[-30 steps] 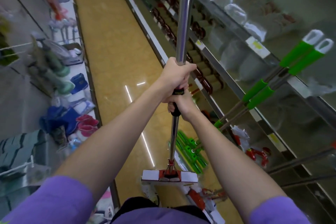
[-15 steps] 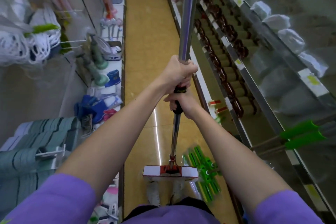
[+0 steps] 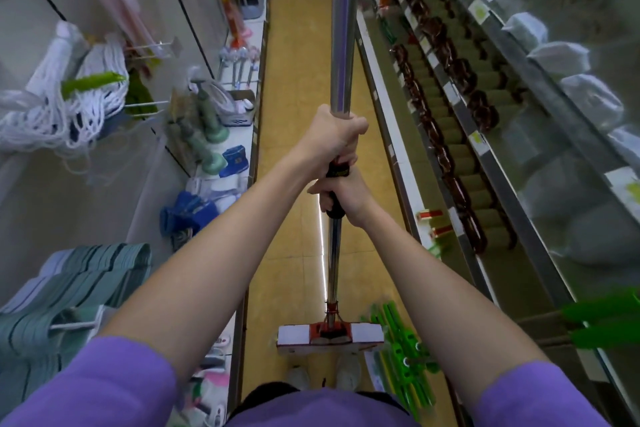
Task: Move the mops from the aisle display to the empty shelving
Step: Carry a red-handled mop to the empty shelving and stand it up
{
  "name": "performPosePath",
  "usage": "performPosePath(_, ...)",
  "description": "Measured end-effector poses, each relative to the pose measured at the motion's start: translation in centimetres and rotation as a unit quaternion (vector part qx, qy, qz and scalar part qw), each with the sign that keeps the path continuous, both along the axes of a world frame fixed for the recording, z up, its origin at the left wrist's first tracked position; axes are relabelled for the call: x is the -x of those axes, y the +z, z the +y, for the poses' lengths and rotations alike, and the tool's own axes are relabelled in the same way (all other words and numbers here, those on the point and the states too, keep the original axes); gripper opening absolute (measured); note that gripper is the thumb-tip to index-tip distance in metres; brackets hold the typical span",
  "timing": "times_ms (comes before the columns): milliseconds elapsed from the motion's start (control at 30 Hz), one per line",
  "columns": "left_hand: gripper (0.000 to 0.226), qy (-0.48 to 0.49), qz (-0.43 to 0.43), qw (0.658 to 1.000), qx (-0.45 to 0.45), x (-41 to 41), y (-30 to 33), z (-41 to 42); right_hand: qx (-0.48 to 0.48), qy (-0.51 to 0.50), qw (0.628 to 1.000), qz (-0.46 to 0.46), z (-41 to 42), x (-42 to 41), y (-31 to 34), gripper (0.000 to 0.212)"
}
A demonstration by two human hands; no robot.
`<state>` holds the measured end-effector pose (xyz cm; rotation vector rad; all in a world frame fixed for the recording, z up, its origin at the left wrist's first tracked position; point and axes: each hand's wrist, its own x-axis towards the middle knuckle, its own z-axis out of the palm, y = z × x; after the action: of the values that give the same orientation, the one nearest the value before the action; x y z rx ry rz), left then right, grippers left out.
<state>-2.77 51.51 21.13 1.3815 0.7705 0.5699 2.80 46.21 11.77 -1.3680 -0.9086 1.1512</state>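
I hold a sponge mop upright in front of me by its steel pole [image 3: 342, 55]. Its red-and-white head [image 3: 329, 333] hangs just above the yellow aisle floor near my feet. My left hand [image 3: 330, 139] is closed around the pole, above the black grip. My right hand [image 3: 341, 196] is wrapped around the black grip just below it. A red sleeve caps the pole at the top edge. Green mop heads [image 3: 403, 354] lie on the floor to the right of the mop's head, and green mop handles [image 3: 602, 321] poke out at the right edge.
Shelving runs along both sides of the narrow aisle. On the left are white string mops [image 3: 65, 104], plungers [image 3: 207, 128], blue items and green hangers [image 3: 65, 291]. The right shelves [image 3: 460, 135] hold brown rolls and wrapped bundles. The yellow floor [image 3: 294, 80] stretches ahead.
My view has swung left so the aisle now runs straight ahead. The green mops at the right have slid toward the frame's edge. Both hands keep the same hold on the pole.
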Motion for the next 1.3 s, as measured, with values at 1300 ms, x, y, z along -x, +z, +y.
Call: performPosePath(1300,0.057,-0.086,-0.011,0.996,-0.017,-15.7,-0.1,45.8,-0.009,-0.044,0.999,-0.024,44.8,-15.4,0.9,0.017)
